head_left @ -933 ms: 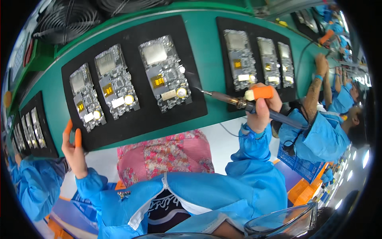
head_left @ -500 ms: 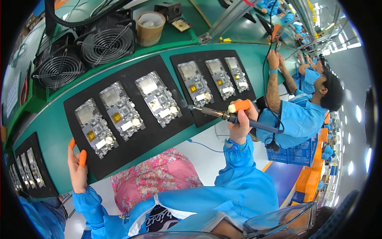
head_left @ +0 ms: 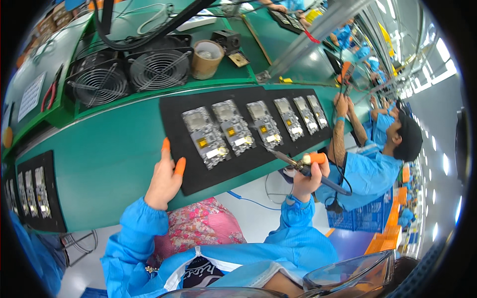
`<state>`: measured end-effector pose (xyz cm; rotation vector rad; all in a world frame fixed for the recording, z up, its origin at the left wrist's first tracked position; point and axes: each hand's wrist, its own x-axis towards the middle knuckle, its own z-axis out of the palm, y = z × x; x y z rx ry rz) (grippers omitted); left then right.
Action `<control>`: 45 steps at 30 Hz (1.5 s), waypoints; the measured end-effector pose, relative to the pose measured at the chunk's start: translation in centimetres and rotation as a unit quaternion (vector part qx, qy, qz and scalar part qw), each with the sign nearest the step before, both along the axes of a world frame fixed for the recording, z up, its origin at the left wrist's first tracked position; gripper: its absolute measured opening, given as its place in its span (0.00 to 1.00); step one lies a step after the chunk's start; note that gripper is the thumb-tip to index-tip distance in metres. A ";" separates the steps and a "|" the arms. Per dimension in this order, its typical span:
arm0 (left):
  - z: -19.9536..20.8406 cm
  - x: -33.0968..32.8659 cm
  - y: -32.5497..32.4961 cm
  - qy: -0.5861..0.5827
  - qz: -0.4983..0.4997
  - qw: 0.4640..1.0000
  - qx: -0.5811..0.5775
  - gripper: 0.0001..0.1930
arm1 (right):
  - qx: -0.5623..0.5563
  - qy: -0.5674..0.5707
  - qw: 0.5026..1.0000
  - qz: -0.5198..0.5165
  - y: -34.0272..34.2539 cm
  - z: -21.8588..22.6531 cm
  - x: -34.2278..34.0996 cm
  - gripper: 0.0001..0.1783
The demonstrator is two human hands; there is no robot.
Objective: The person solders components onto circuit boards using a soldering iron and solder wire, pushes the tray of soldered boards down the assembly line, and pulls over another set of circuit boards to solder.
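Observation:
My right hand (head_left: 308, 180) is closed around a soldering iron (head_left: 329, 184), its tip pointing left above the near edge of a black foam mat (head_left: 175, 129). Three circuit boards (head_left: 205, 138) lie slantwise in a row on this mat, each with a silver shield, a small amber patch and a white label. At the mat's near left corner, my left hand (head_left: 166, 179) rests with thumb and forefinger spread along the edge, holding nothing. Orange finger cots cover fingertips on both hands. A second black mat (head_left: 314, 139) with three similar boards adjoins the first on its right.
Behind the mats stand two fans (head_left: 160, 68) with wire grilles, a tape roll (head_left: 206, 59) and a metal frame post (head_left: 298, 42). Another mat with boards (head_left: 55, 198) lies far left. A co-worker (head_left: 367, 159) sits at the right, beside a blue crate (head_left: 365, 213).
My left hand has moved right with the mat, which slid along the table until it meets the second mat. The view has shifted slightly. The soldering iron stays in my right hand.

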<state>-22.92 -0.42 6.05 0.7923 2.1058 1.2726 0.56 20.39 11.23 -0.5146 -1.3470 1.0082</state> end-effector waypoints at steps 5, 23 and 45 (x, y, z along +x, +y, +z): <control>-0.7 -0.1 2.2 -0.005 -0.076 0.997 -0.002 0.35 | 0.026 -0.029 0.999 0.026 0.9 -0.6 1.4 0.15; -2.9 6.5 15.1 -0.192 -0.259 0.942 0.097 0.46 | 0.127 -0.053 0.986 -0.097 3.6 -5.0 0.8 0.19; -8.6 -7.5 -41.7 0.024 0.630 0.769 -0.102 0.23 | 0.198 -0.149 0.968 0.036 -5.0 -4.8 -11.2 0.12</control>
